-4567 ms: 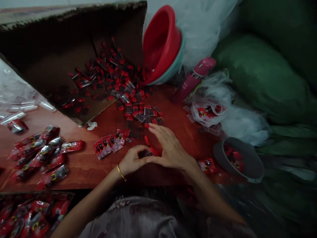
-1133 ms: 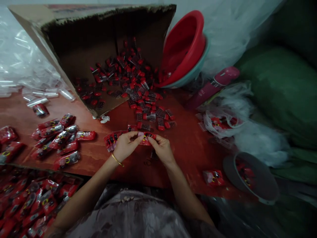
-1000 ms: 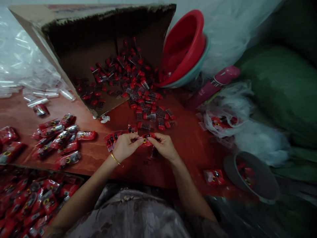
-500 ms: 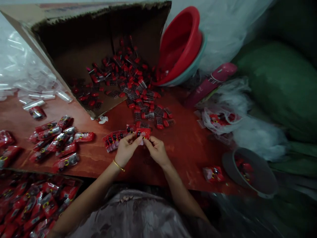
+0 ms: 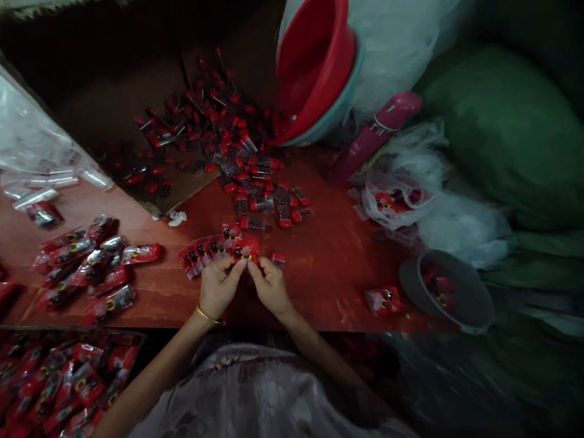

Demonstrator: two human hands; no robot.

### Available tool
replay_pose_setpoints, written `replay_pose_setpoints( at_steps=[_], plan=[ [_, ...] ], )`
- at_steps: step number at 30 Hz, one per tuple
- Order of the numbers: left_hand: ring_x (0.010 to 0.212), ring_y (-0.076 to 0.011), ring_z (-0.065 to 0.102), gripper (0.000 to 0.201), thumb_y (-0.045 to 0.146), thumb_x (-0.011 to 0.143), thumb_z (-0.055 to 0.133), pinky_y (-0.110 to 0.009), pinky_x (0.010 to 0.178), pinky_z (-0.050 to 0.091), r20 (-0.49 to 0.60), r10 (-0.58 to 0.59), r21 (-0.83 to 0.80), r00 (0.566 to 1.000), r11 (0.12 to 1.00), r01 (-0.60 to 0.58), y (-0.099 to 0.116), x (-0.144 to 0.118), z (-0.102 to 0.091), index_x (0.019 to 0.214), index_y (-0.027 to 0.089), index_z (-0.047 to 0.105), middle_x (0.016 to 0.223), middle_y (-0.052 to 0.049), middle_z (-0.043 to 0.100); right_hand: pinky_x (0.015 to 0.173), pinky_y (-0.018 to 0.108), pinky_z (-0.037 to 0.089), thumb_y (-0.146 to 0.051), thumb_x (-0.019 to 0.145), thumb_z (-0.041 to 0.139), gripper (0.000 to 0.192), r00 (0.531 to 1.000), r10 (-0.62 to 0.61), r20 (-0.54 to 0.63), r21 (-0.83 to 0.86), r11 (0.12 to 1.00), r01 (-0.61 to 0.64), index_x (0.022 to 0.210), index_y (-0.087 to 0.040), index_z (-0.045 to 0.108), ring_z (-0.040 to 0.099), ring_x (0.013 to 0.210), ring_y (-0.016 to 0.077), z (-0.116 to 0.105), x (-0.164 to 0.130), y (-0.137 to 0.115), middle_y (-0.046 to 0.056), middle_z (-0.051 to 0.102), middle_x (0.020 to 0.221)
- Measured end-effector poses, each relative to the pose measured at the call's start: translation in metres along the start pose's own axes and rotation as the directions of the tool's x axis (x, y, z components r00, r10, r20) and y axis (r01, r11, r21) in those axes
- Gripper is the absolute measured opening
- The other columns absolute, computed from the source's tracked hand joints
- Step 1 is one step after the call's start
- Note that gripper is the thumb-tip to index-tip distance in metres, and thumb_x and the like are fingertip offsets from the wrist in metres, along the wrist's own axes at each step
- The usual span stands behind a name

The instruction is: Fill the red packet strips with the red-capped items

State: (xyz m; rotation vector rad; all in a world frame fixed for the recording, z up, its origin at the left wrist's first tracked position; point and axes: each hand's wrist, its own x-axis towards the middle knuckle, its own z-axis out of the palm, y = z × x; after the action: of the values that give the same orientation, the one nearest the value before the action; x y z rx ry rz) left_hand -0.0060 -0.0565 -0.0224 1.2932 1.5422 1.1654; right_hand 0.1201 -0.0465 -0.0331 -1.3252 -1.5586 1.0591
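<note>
My left hand (image 5: 218, 285), with a gold bangle at its wrist, and my right hand (image 5: 270, 286) meet over the red table. Their thumbs and fingers pinch the lower edge of a small red printed packet (image 5: 246, 247). Just left of it lies an overlapping row of similar flat packets (image 5: 205, 250). One small red-capped clear container (image 5: 278, 260) lies beside my right fingers, partly hidden. Beyond my hands, a heap of such containers (image 5: 246, 176) with dark contents spills out of a cardboard box (image 5: 182, 198) on its side.
Filled red packets (image 5: 91, 261) lie at left, near clear tubes (image 5: 34, 198). More fill a box (image 5: 59, 383) below the table edge. At right stand a red basin (image 5: 337, 67), a pink spray can (image 5: 374, 137), a plastic bag (image 5: 396, 201) and a grey tub (image 5: 472, 298).
The view has shifted, so most things sit further left and higher. Both hands still pinch the red packet. A red-capped container now shows beside my right fingers.
</note>
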Motion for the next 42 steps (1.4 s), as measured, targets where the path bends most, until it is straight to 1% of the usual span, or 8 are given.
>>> replay_pose_setpoints(
  at_steps=[4, 13, 17, 22, 28, 32, 35, 42],
  plan=[
    [0.054, -0.0116, 0.042, 0.028, 0.039, 0.076, 0.058, -0.023, 0.054, 0.033, -0.007, -0.009, -0.004, 1.0, 1.0, 0.009, -0.002, -0.006, 0.0, 0.059, 0.017, 0.063, 0.054, 0.002, 0.052, 0.056, 0.023, 0.035, -0.038, 0.087, 0.04, 0.03, 0.996, -0.082, 0.044, -0.122, 0.989, 0.087, 0.063, -0.021, 0.046, 0.046, 0.058, 0.0117, -0.002, -0.001, 0.0, -0.002, 0.05, 0.059],
    [0.068, -0.0149, 0.052, 0.024, 0.036, 0.081, 0.051, -0.025, 0.069, 0.041, 0.002, 0.029, -0.038, 1.0, 0.999, -0.029, 0.0, -0.01, 0.011, 0.077, 0.016, 0.064, 0.068, -0.001, 0.06, 0.056, 0.024, 0.034, -0.034, 0.089, 0.039, 0.029, 0.981, -0.174, 0.085, -0.098, 0.978, 0.182, 0.064, -0.021, 0.045, 0.045, 0.056, 0.0116, -0.007, -0.001, -0.005, -0.002, 0.047, 0.058],
    [0.065, -0.0139, 0.051, 0.025, 0.038, 0.079, 0.054, -0.024, 0.065, 0.041, -0.001, -0.053, -0.151, 0.999, 0.987, 0.052, 0.004, -0.009, 0.013, 0.071, 0.016, 0.063, 0.066, 0.0, 0.059, 0.054, 0.024, 0.034, -0.034, 0.088, 0.039, 0.032, 0.982, -0.174, 0.068, -0.056, 0.982, 0.178, 0.06, -0.021, 0.043, 0.042, 0.053, 0.0112, -0.009, -0.001, -0.005, -0.003, 0.042, 0.054],
    [0.062, -0.0128, 0.052, 0.027, 0.043, 0.067, 0.065, -0.023, 0.062, 0.043, 0.077, -0.19, -0.314, 0.979, 0.927, 0.205, 0.016, 0.001, -0.003, 0.066, 0.016, 0.065, 0.063, 0.0, 0.061, 0.056, 0.024, 0.037, -0.032, 0.087, 0.042, 0.022, 0.959, -0.182, 0.215, 0.022, 0.983, 0.182, 0.07, -0.021, 0.051, 0.046, 0.058, 0.012, -0.019, 0.004, -0.006, -0.002, 0.05, 0.062],
    [0.066, -0.0154, 0.057, 0.03, 0.042, 0.059, 0.073, -0.027, 0.066, 0.047, 0.197, -0.186, -0.31, 0.963, 0.92, 0.241, 0.013, 0.009, -0.02, 0.074, 0.015, 0.072, 0.072, -0.003, 0.069, 0.055, 0.023, 0.037, -0.033, 0.087, 0.043, 0.026, 0.919, -0.195, 0.342, -0.053, 0.973, 0.226, 0.065, -0.02, 0.048, 0.043, 0.057, 0.0111, -0.023, 0.01, -0.007, -0.002, 0.047, 0.061],
    [0.064, -0.0141, 0.057, 0.027, 0.039, 0.061, 0.074, -0.026, 0.065, 0.046, 0.089, -0.216, -0.3, 0.972, 0.925, 0.233, 0.003, 0.006, -0.024, 0.073, 0.015, 0.072, 0.07, -0.002, 0.069, 0.074, 0.029, 0.043, -0.027, 0.086, 0.046, 0.013, 0.899, -0.277, 0.339, -0.215, 0.907, 0.361, 0.086, -0.02, 0.056, 0.054, 0.079, 0.0155, -0.051, 0.016, -0.005, 0.003, 0.059, 0.082],
    [0.062, -0.013, 0.057, 0.031, 0.043, 0.057, 0.075, -0.026, 0.065, 0.047, 0.025, -0.256, -0.365, 0.966, 0.898, 0.248, 0.002, 0.008, -0.022, 0.069, 0.015, 0.071, 0.068, -0.002, 0.068, 0.093, 0.04, 0.039, -0.023, 0.082, 0.05, 0.028, 0.866, -0.295, 0.403, -0.426, 0.778, 0.463, 0.109, -0.021, 0.055, 0.05, 0.106, 0.0226, -0.083, 0.024, 0.0, 0.009, 0.057, 0.112],
    [0.051, -0.0087, 0.053, 0.045, 0.049, 0.04, 0.081, -0.021, 0.053, 0.045, 0.058, -0.493, -0.55, 0.868, 0.71, 0.44, 0.007, 0.015, -0.015, 0.058, 0.012, 0.062, 0.056, 0.0, 0.061, 0.086, 0.041, 0.045, -0.035, 0.082, 0.052, 0.037, 0.963, -0.178, 0.204, -0.721, 0.638, 0.271, 0.114, -0.017, 0.054, 0.053, 0.101, 0.0265, -0.1, 0.019, 0.014, 0.012, 0.059, 0.108]
  ],
)
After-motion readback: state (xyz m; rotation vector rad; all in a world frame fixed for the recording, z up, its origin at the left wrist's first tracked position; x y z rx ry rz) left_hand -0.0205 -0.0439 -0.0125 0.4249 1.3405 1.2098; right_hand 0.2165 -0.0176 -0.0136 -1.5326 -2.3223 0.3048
